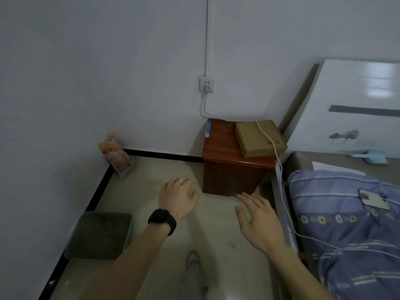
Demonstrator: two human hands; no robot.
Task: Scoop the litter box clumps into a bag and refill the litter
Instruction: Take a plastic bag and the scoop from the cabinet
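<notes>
Both hands are stretched forward over the floor [216, 239] and hold nothing. The left hand [178, 198], with a ring and a dark watch [162, 220], has its grip apart, fingers loose and pointing far. The right hand [257, 219] also has its grip apart, fingers spread flat. That pose reads as reaching or steadying at the start of the job, not as work on the litter. The litter box [108, 213], a green tray, sits on the floor at near left, tucked against the left wall, probably to keep it out of the walkway. It lies left of the left forearm and neither hand touches it. It holds dark litter, but the blur hides whether there are clumps. An orange bag [114, 155] leans upright in the far left corner, propped by the two walls. It looks like the refill litter, though its print is unreadable and I cannot tell if it is opened. A blue scoop [372, 158], or something shaped like one, lies at far right on the bed by the headboard, well apart from the box, so it would have to be fetched first. No bag for clumps shows. The nightstand [225, 148] at far centre carries a closed cardboard box [259, 137]. A white cable [279, 165] crosses that box and runs onto the quilt [346, 224] towards a phone [374, 199].
</notes>
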